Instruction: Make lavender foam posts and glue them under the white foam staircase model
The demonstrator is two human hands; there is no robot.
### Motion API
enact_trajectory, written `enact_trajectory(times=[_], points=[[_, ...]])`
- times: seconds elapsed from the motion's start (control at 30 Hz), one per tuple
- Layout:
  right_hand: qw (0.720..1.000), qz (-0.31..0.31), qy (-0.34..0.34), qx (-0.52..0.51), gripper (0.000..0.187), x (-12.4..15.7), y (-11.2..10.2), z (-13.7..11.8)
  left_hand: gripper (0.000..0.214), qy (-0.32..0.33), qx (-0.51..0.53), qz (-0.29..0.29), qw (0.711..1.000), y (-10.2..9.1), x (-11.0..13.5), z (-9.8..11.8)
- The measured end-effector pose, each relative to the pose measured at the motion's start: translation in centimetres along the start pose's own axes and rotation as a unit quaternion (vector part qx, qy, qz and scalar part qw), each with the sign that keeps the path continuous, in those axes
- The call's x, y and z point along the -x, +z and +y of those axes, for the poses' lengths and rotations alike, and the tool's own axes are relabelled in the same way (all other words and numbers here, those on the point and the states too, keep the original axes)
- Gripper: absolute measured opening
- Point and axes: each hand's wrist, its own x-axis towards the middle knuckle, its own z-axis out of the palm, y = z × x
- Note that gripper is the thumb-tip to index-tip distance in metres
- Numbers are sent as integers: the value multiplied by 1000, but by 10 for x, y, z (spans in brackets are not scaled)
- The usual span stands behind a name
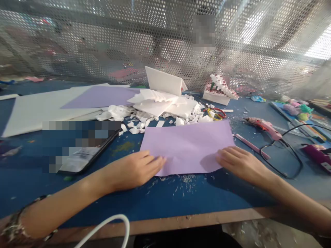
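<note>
A sheet of purple paper (pixel 188 144) lies in front of me, slightly raised and wavy along its near edge. My left hand (pixel 141 167) is closed on its near left side, fingers on top and thumb hidden. At its right side, my right hand (pixel 236 160) holds the sheet with bent fingers, its thumb also out of sight. Just beyond the sheet lie torn white foam scraps (pixel 137 125) and scissors (pixel 216 113) with red and yellow handles.
A phone (pixel 89 153) lies left of the sheet. Larger white boards (pixel 36 106) and another purple sheet (pixel 100 96) are behind it. A pink glue gun (pixel 266 127) with a black cord sits right. A perforated metal screen (pixel 165 44) stands at the back.
</note>
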Motion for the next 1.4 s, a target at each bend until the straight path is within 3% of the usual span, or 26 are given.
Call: enact_trajectory(times=[0.07,0.17,0.3,0.43,0.6,0.73,1.0,1.13,1.33,1.4], points=[[993,-63,29,-98,26,6,12,-1,37,40,-64,-22,997,6,1,5],[970,-109,83,-203,32,11,18,5,31,15,-78,-30,996,5,-5,11],[925,-118,108,-345,26,6,17,23,30,-21,-2,-95,995,-3,-20,10],[891,-130,124,-417,28,-7,17,36,28,-72,122,-149,979,-10,-32,-8],[906,-147,162,-362,37,-13,22,43,44,-158,155,-180,958,-10,-42,-25],[916,-164,193,-313,40,-11,31,48,46,-184,136,-203,952,-3,-46,-29],[944,-178,204,-190,41,-11,52,50,38,-230,159,-163,946,7,-38,-30],[957,-183,199,-100,42,-12,53,44,37,-238,85,-163,954,12,-35,-25],[946,-231,225,-33,35,-20,46,38,33,-220,-57,-197,954,17,-33,-19],[946,-232,225,-30,36,-20,48,38,33,-199,-84,-180,960,18,-33,-18]])
